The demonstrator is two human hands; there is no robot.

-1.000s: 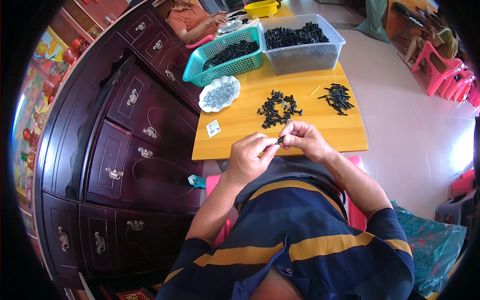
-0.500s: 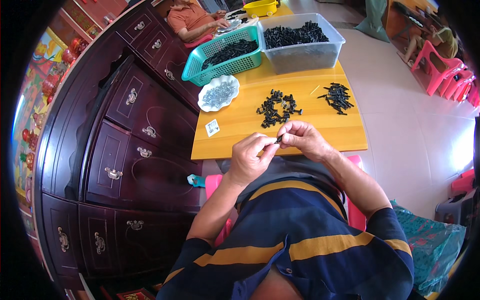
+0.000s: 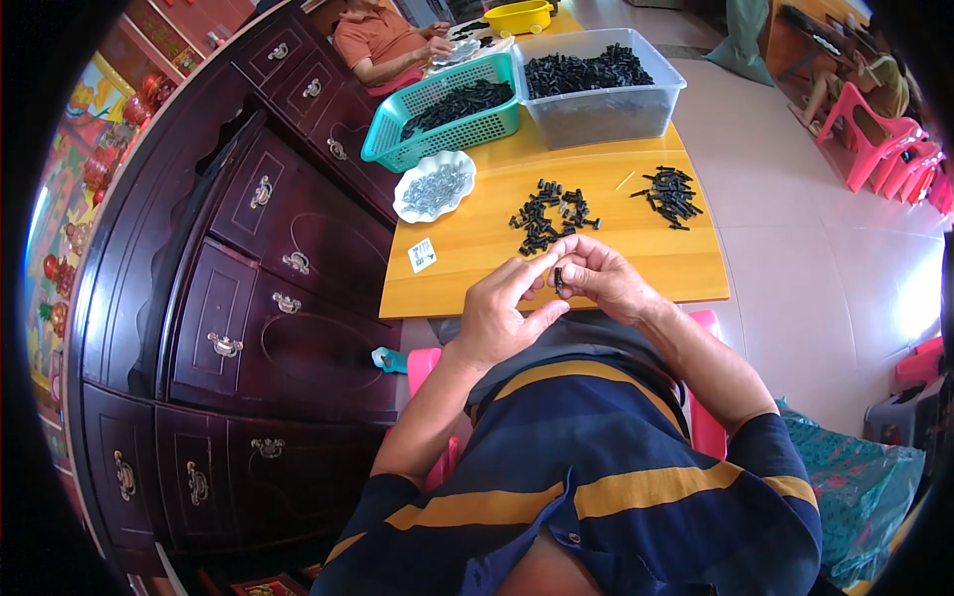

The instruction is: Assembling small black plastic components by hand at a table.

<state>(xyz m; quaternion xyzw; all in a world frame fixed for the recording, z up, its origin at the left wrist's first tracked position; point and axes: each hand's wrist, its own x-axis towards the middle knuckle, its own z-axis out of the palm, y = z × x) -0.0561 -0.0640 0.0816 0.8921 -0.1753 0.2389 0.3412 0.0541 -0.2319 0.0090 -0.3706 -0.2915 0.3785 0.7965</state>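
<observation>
A small black plastic part (image 3: pixel 558 279) is pinched between the thumb and fingers of my right hand (image 3: pixel 602 280), just over the table's near edge. Close against it on the left is my left hand (image 3: pixel 504 309), its thumb and index finger spread apart around the part; its fingertips are partly hidden behind my right hand. Just beyond my hands lies a loose pile of short black plastic parts (image 3: pixel 540 231). A second pile of longer, thinner black parts (image 3: pixel 671 196) lies to the right, with a thin yellow stick (image 3: pixel 625 180) beside it.
A scalloped white dish (image 3: pixel 404 207) of small clear pieces and a white printed card (image 3: pixel 421 255) are on the table (image 3: pixel 467 278)'s left. Behind stand a green basket (image 3: pixel 386 149) and a clear bin (image 3: pixel 596 129) of black parts. A person in orange (image 3: pixel 376 45) sits beyond.
My left hand's pinch has opened, its thumb and index finger now apart. The black part stays in my right hand and is turned more upright.
</observation>
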